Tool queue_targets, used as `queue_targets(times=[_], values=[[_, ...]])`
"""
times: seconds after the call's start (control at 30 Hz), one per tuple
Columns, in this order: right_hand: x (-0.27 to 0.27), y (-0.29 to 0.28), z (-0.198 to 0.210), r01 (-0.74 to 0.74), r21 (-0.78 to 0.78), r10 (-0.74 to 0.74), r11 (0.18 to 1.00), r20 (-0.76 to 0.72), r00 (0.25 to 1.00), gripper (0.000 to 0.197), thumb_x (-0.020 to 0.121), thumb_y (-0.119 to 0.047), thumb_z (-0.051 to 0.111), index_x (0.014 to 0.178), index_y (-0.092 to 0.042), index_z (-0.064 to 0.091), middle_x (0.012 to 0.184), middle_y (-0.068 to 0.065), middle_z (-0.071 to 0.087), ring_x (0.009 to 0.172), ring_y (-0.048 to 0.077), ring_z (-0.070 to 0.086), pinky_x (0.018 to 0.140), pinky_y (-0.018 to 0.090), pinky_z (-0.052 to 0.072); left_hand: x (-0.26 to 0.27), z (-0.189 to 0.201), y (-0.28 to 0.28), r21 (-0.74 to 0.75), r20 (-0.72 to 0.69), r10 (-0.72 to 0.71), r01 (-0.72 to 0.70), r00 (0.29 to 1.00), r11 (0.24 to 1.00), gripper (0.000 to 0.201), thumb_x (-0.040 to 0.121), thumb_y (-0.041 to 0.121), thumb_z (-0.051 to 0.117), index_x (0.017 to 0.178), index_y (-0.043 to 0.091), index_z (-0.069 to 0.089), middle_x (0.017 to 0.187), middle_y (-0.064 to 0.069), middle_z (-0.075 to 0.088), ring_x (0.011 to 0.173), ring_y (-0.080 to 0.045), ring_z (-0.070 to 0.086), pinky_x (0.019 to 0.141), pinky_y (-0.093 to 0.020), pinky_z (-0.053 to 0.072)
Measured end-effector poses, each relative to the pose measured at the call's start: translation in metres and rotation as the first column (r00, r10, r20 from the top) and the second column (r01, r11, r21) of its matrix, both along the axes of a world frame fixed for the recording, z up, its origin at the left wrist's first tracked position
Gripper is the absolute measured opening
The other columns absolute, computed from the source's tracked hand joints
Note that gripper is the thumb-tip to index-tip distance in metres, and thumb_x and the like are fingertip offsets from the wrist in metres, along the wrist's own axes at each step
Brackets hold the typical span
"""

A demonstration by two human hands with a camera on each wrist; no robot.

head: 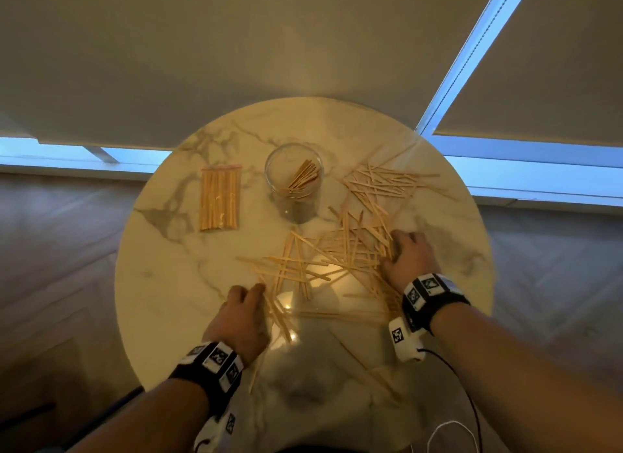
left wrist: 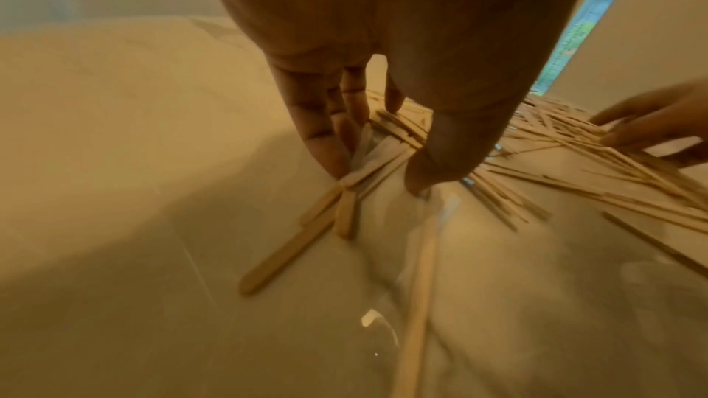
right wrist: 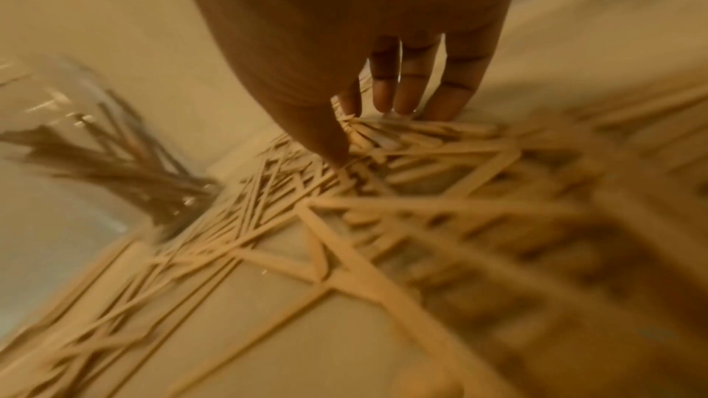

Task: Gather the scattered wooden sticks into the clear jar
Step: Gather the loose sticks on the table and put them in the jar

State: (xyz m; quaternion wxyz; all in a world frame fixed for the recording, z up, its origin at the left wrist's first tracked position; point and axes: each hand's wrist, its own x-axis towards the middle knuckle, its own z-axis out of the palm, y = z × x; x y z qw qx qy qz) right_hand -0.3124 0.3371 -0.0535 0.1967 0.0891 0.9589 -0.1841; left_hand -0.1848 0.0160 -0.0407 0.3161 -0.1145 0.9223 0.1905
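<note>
Thin wooden sticks lie scattered over the middle and right of a round marble table. The clear jar stands upright at the back centre with a small bundle of sticks leaning inside; it also shows blurred in the right wrist view. My left hand is at the near left edge of the pile. Its straight fingers touch stick ends and its thumb rests on the table, with sticks lying between. My right hand lies flat on the pile's right side, fingers straight on the sticks.
A clear packet of bundled sticks lies at the left of the table. A second patch of loose sticks spreads to the right of the jar. A few single sticks lie near the front edge. Wooden floor surrounds the table.
</note>
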Motion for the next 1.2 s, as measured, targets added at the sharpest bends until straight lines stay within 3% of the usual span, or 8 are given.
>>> queue_targets(times=[0.13,0.43,0.5,0.6,0.7,0.93,1.1,1.2], values=[[0.031,-0.038,-0.001,-0.093,-0.079,0.092,0.992,-0.014,0.996,0.054,0.09,-0.03,0.063,0.143,-0.029,0.05,0.141,0.003,0.044,0.124,0.03,0.052,0.1,0.044,0.051,-0.003,-0.001,0.017,0.038,-0.034,0.056,-0.055,0.998,0.998,0.072,0.086,0.024,0.059,0.153,0.028,0.031,0.145,-0.005,0.033,0.121,-0.032,0.055,0.102,-0.042,0.051],[0.073,-0.043,0.024,-0.348,-0.198,0.352,0.916,-0.016,0.936,0.054,0.085,-0.047,0.074,0.134,-0.03,0.057,0.125,-0.006,0.057,0.107,0.014,0.056,0.09,0.033,0.047,0.007,0.005,0.02,0.203,-0.07,0.234,-0.216,0.97,0.955,0.074,0.08,0.017,0.069,0.149,0.026,0.042,0.148,-0.003,0.038,0.123,-0.027,0.054,0.102,-0.035,0.049],[0.092,-0.022,0.033,-0.425,-0.137,0.434,0.895,0.038,0.9,0.055,0.08,-0.053,0.076,0.128,-0.035,0.057,0.121,-0.01,0.057,0.102,0.011,0.054,0.088,0.03,0.046,0.011,0.006,0.011,0.19,-0.07,0.213,-0.196,0.975,0.962,0.076,0.078,0.019,0.068,0.148,0.028,0.042,0.144,-0.003,0.044,0.116,-0.026,0.059,0.101,-0.038,0.052],[0.133,-0.005,0.031,-0.504,-0.101,0.514,0.857,0.208,0.832,0.07,0.074,-0.061,0.074,0.136,-0.044,0.046,0.131,-0.017,0.05,0.118,0.012,0.052,0.099,0.034,0.049,0.021,0.008,0.0,0.106,-0.044,0.084,-0.079,0.995,0.991,0.083,0.077,0.022,0.068,0.152,0.032,0.033,0.141,-0.001,0.046,0.118,-0.027,0.059,0.099,-0.039,0.052],[0.161,-0.009,0.017,-0.566,-0.125,0.578,0.815,0.246,0.778,0.057,0.087,-0.051,0.067,0.138,-0.041,0.045,0.135,-0.014,0.049,0.121,0.013,0.05,0.103,0.031,0.047,0.032,0.008,-0.003,0.031,-0.03,-0.106,0.107,0.994,0.994,0.097,0.074,0.032,0.074,0.154,0.036,0.02,0.141,0.003,0.043,0.12,-0.027,0.056,0.094,-0.04,0.054],[0.124,-0.045,0.009,-0.513,-0.118,0.525,0.85,0.127,0.842,0.036,0.093,-0.025,0.06,0.129,-0.028,0.06,0.125,-0.004,0.058,0.113,0.019,0.057,0.093,0.029,0.045,0.037,0.0,0.008,-0.003,-0.038,-0.188,0.188,0.981,0.982,0.088,0.079,0.043,0.072,0.152,0.028,0.024,0.141,0.0,0.04,0.122,-0.028,0.053,0.097,-0.044,0.053],[0.074,-0.072,0.034,-0.361,-0.042,0.36,0.932,-0.017,0.933,0.033,0.096,-0.043,0.055,0.123,-0.027,0.061,0.12,-0.003,0.059,0.103,0.017,0.057,0.088,0.037,0.053,0.027,-0.003,0.011,0.042,-0.076,-0.088,0.092,0.993,0.995,0.082,0.084,0.045,0.068,0.153,0.025,0.028,0.141,-0.002,0.04,0.123,-0.028,0.053,0.099,-0.043,0.051],[0.035,-0.106,0.037,-0.191,-0.024,0.19,0.981,-0.033,0.981,0.06,0.094,-0.058,0.055,0.144,-0.025,0.044,0.141,0.007,0.047,0.125,0.029,0.05,0.097,0.045,0.05,0.021,-0.003,0.011,0.062,-0.108,-0.088,0.095,0.99,0.994,0.083,0.082,0.049,0.067,0.153,0.025,0.03,0.147,-0.001,0.037,0.127,-0.027,0.051,0.102,-0.042,0.05]])
